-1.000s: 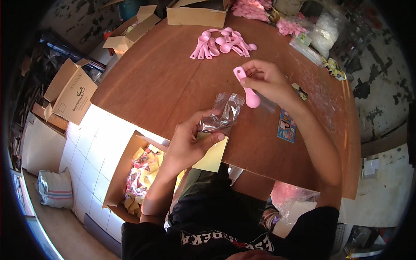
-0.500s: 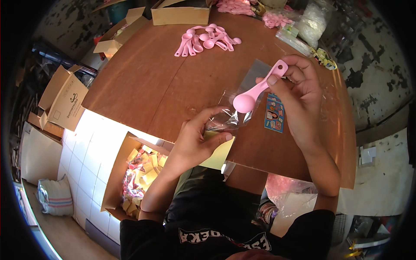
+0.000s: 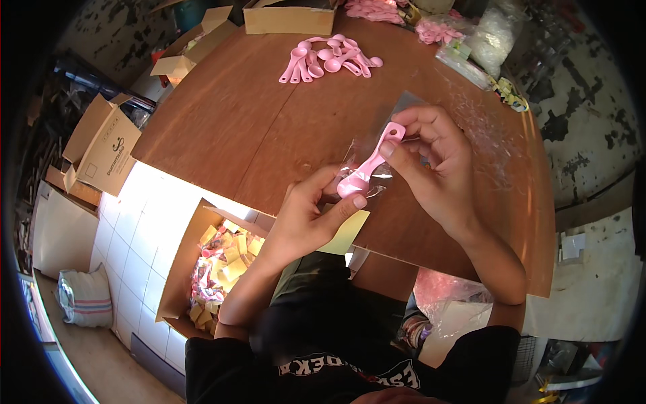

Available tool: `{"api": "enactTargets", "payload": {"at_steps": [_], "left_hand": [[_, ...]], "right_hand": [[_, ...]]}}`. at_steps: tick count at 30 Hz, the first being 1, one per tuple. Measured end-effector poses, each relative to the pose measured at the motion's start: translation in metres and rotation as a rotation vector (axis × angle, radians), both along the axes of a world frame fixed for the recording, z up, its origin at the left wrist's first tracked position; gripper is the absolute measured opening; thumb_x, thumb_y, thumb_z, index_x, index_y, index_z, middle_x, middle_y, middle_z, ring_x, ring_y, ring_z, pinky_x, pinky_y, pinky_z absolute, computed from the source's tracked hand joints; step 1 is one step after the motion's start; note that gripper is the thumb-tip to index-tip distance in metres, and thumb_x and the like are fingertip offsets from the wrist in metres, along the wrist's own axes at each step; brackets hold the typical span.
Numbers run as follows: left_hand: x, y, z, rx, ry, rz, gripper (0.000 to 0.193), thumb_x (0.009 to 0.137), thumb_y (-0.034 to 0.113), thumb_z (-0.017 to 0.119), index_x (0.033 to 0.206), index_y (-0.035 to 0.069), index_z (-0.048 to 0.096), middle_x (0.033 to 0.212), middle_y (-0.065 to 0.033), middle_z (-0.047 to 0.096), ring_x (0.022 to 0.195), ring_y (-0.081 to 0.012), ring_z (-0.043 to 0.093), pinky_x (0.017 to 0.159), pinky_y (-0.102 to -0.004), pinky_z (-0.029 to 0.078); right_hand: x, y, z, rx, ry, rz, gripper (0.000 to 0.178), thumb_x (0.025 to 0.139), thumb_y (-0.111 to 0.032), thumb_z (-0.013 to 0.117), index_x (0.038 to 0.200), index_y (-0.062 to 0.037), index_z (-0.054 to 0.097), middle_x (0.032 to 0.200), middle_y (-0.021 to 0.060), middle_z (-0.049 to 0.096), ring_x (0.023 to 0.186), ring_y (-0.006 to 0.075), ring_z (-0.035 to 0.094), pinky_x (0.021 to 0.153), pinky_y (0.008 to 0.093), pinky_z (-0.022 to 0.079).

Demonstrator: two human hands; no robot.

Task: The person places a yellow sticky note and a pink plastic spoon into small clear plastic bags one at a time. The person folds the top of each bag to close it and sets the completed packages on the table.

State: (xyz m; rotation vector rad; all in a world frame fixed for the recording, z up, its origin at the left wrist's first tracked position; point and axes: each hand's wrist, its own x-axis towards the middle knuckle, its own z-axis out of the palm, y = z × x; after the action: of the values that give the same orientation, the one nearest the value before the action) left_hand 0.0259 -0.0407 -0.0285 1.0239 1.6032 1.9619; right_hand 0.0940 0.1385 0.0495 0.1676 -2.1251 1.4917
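Between thumb and fingers, my right hand [image 3: 441, 168] grips a pink measuring spoon [image 3: 372, 162] by its holed handle. Its rounded bowl points down toward me, at a clear plastic bag [image 3: 382, 173]. My left hand [image 3: 306, 219] is closed on that bag, with its thumb beside the spoon's bowl. How far the bowl is inside the bag, I cannot tell. A yellow card [image 3: 344, 232] shows below my left thumb. Behind my right hand lies flat clear plastic [image 3: 405, 102] on the table; the blue printed cards are mostly hidden by that hand.
A pile of pink measuring spoons [image 3: 330, 60] lies across the brown table [image 3: 222, 128]. An open carton [image 3: 176, 269] of packed pieces stands below the table's near left edge. More pink spoons [image 3: 373, 9], a cardboard box [image 3: 288, 19] and plastic packets [image 3: 464, 64] line the far side.
My right hand has brought the spoon down and left, so its bowl is now at the bag by my left thumb. The blue cards have become mostly covered.
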Motion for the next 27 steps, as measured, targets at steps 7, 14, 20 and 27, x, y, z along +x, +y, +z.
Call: {"api": "enactTargets", "payload": {"at_steps": [7, 14, 20, 27], "left_hand": [[0.005, 0.009, -0.001, 0.1, -0.097, -0.025, 0.037, 0.095, 0.006, 0.067, 0.128, -0.004, 0.055, 0.104, -0.012, 0.071, 0.093, -0.0137, 0.069, 0.079, -0.0284, 0.056], [0.014, -0.002, 0.02, -0.113, 0.115, -0.041, 0.049, 0.095, 0.001, 0.064, 0.14, -0.001, 0.045, 0.106, -0.0107, 0.07, 0.089, -0.011, 0.068, 0.075, -0.0242, 0.053], [0.028, -0.005, 0.027, -0.255, 0.327, 0.067, 0.06, 0.086, 0.006, 0.073, 0.141, 0.002, 0.048, 0.078, -0.0141, 0.069, 0.063, -0.0175, 0.069, 0.059, -0.0258, 0.049], [0.033, -0.001, 0.03, -0.355, 0.457, 0.024, 0.058, 0.086, 0.006, 0.072, 0.139, 0.0, 0.049, 0.08, -0.0168, 0.071, 0.07, -0.0275, 0.074, 0.06, -0.0322, 0.055]], "right_hand": [[0.004, 0.003, -0.003, 0.337, 0.047, -0.066, 0.014, 0.082, -0.007, 0.076, 0.094, -0.0034, 0.07, 0.099, 0.0079, 0.067, 0.091, 0.0189, 0.065, 0.081, 0.0305, 0.051], [0.02, 0.001, -0.003, 0.63, 0.09, -0.149, 0.014, 0.076, -0.006, 0.078, 0.089, -0.0055, 0.072, 0.107, 0.0084, 0.063, 0.099, 0.0275, 0.061, 0.081, 0.0366, 0.051], [0.025, 0.002, 0.004, 0.846, 0.195, -0.197, 0.013, 0.074, -0.005, 0.076, 0.086, -0.0036, 0.07, 0.097, 0.0057, 0.061, 0.09, 0.0253, 0.06, 0.075, 0.038, 0.051], [0.035, 0.004, -0.003, 1.05, 0.238, -0.219, 0.019, 0.073, 0.0, 0.073, 0.091, -0.0008, 0.066, 0.091, 0.0068, 0.059, 0.084, 0.0245, 0.06, 0.072, 0.0364, 0.05]]}}
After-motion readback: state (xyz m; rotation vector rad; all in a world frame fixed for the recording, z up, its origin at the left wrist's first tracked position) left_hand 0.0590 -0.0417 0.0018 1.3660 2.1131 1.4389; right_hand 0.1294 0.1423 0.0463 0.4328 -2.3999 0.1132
